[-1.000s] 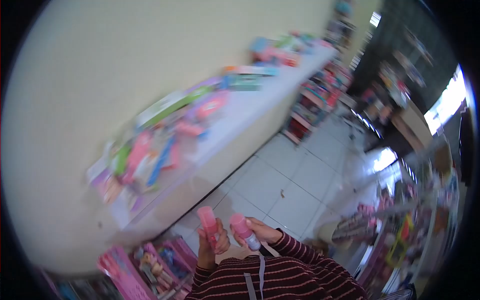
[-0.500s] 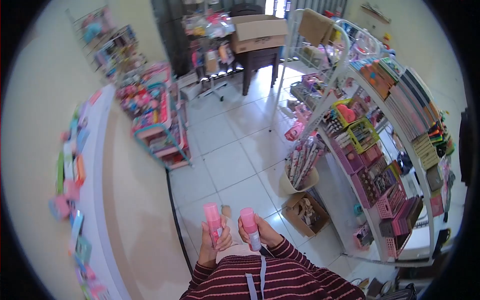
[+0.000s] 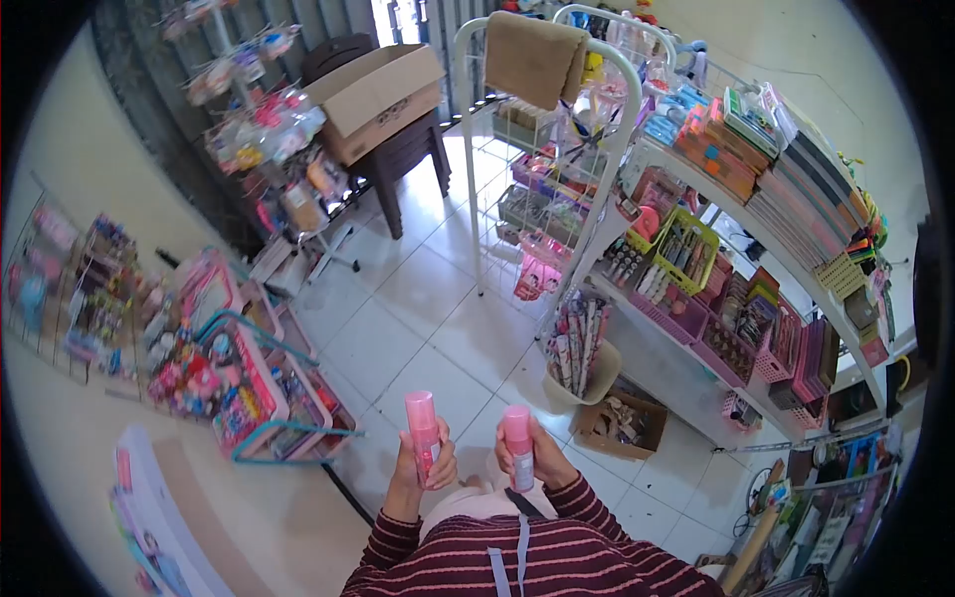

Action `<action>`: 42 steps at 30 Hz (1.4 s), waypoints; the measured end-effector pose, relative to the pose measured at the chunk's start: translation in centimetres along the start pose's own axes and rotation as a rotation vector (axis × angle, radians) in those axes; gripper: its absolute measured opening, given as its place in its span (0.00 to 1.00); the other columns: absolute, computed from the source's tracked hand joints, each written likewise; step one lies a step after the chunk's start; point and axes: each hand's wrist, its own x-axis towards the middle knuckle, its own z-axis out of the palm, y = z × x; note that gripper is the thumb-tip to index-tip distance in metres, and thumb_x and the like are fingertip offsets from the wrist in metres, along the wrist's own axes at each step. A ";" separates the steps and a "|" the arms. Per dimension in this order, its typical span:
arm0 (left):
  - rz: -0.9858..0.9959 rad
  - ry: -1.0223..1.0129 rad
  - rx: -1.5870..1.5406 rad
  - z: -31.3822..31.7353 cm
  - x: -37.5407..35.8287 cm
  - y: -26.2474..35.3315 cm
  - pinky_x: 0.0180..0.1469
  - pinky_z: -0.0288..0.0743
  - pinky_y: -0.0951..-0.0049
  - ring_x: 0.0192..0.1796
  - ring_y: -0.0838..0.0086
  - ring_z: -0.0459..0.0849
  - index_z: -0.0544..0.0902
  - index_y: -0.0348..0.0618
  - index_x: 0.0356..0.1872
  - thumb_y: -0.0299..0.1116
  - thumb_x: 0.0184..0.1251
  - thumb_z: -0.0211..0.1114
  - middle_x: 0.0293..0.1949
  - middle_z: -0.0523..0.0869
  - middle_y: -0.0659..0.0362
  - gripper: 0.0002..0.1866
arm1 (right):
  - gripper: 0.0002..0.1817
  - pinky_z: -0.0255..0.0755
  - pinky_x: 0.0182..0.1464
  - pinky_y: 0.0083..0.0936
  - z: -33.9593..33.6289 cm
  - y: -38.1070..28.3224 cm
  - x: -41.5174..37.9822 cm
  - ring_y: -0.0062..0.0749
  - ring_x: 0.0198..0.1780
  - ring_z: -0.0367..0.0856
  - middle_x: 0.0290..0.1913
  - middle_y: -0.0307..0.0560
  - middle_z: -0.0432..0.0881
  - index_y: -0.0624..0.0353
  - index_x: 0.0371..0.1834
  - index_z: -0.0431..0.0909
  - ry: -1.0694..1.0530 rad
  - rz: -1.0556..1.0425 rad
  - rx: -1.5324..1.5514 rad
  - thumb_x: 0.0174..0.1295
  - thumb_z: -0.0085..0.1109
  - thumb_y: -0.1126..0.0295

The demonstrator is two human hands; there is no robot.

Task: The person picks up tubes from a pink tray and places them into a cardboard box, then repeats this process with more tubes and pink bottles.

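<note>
Two pink bottles with pink caps are held upright in front of my striped shirt (image 3: pixel 527 557). My left hand (image 3: pixel 435 465) is wrapped round the taller pink bottle (image 3: pixel 422 423), which has a pale label low on its side. My right hand (image 3: pixel 542 456) grips the other pink bottle (image 3: pixel 518 443), whose whitish label faces up. The bottles are apart from each other, with a hand's width between them. Both caps sit on the bottles. Fingers partly cover each bottle's lower half.
A white shelf unit (image 3: pixel 686 393) with baskets and books stands at the right. Near it are a bin of wrapping rolls (image 3: pixel 607 370) and a cardboard box (image 3: pixel 652 428) on the tiled floor. A toy-filled trolley (image 3: pixel 269 413) is at the left. A large carton (image 3: pixel 383 129) rests on stacked chairs.
The view has swung to the right and I have moved forward, so the trolley and carton sit further left. Both hands still hold their bottles, the right one shifted slightly rightward.
</note>
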 end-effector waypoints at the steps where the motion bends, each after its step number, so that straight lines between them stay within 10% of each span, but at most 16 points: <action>1: -0.003 -0.025 0.006 -0.8 1.3 0.8 0.08 0.55 0.85 0.08 0.82 0.60 0.61 0.41 0.34 0.60 0.53 0.43 0.09 0.62 0.63 0.28 | 0.26 0.63 0.22 0.18 -1.1 -0.6 0.8 0.25 0.18 0.67 0.18 0.42 0.67 0.61 0.35 0.64 0.009 -0.015 -0.001 0.57 0.31 0.46; 13: -0.103 0.234 -0.030 -5.4 16.8 7.9 0.08 0.55 0.85 0.07 0.83 0.59 0.62 0.42 0.33 0.62 0.51 0.42 0.10 0.62 0.65 0.28 | 0.26 0.62 0.22 0.19 -9.5 -14.1 17.9 0.26 0.17 0.65 0.17 0.41 0.66 0.60 0.33 0.63 0.204 -0.050 -0.044 0.57 0.29 0.45; 21: 0.412 0.294 0.022 -10.4 20.6 16.7 0.09 0.54 0.84 0.08 0.83 0.59 0.63 0.42 0.36 0.61 0.53 0.40 0.11 0.61 0.65 0.28 | 0.25 0.65 0.23 0.17 -9.8 -19.7 34.6 0.24 0.19 0.68 0.19 0.42 0.69 0.62 0.33 0.65 -0.015 0.068 -0.181 0.58 0.32 0.48; 31: 0.549 0.708 0.030 -21.3 22.2 28.8 0.10 0.54 0.82 0.07 0.81 0.59 0.65 0.44 0.36 0.62 0.53 0.38 0.10 0.60 0.64 0.28 | 0.25 0.64 0.23 0.17 -8.7 -15.7 51.8 0.25 0.19 0.68 0.18 0.42 0.68 0.61 0.34 0.64 -0.074 0.359 -0.119 0.59 0.29 0.48; 42: 0.408 0.284 0.381 -25.0 39.4 55.6 0.09 0.56 0.81 0.08 0.79 0.61 0.64 0.44 0.38 0.61 0.52 0.42 0.11 0.63 0.63 0.28 | 0.23 0.63 0.22 0.15 -1.8 -23.9 70.8 0.21 0.19 0.67 0.19 0.40 0.68 0.61 0.35 0.65 -0.182 0.047 -0.177 0.59 0.32 0.50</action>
